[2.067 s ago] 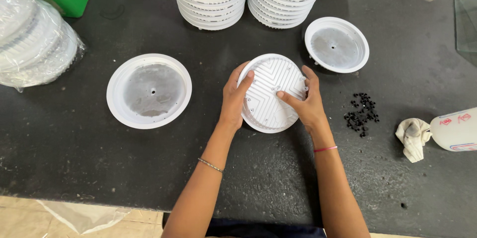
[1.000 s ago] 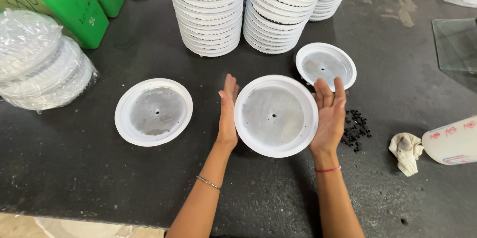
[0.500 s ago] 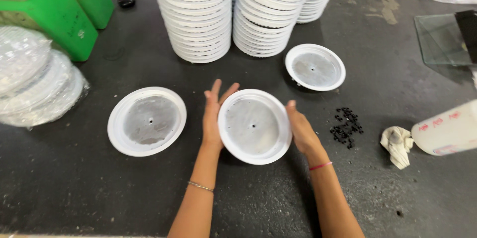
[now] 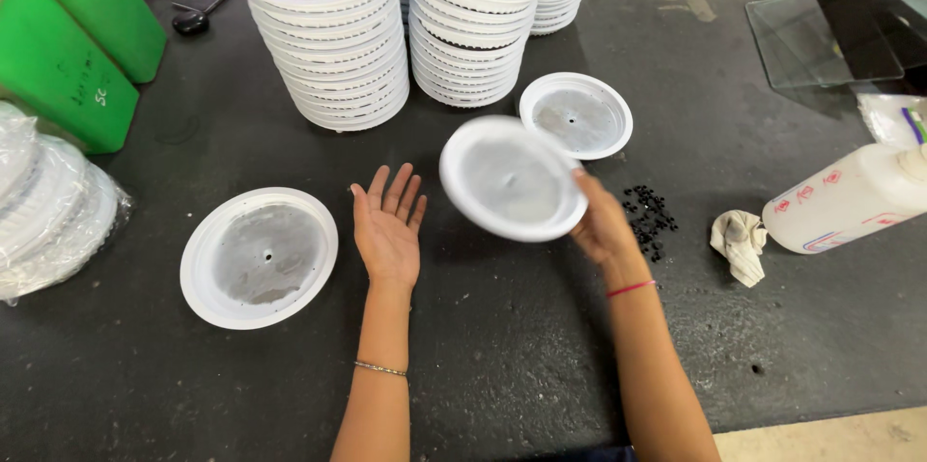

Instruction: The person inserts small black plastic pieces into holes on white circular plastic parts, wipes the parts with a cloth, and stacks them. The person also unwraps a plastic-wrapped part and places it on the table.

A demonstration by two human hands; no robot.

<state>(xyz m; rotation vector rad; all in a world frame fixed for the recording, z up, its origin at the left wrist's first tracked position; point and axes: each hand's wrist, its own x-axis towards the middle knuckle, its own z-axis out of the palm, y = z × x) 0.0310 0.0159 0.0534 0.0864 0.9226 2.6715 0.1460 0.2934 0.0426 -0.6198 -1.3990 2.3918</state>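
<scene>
Right hand [image 4: 601, 225] grips lifted white disc [image 4: 512, 178] by its edge, left hand [image 4: 388, 225] open palm-up beside it; next likely needs steady set-down.

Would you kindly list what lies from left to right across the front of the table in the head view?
Bagged stack of discs → flat white disc → open left hand → white disc held up by the right hand → pile of small black bits → crumpled rag → white bottle on its side.
</scene>
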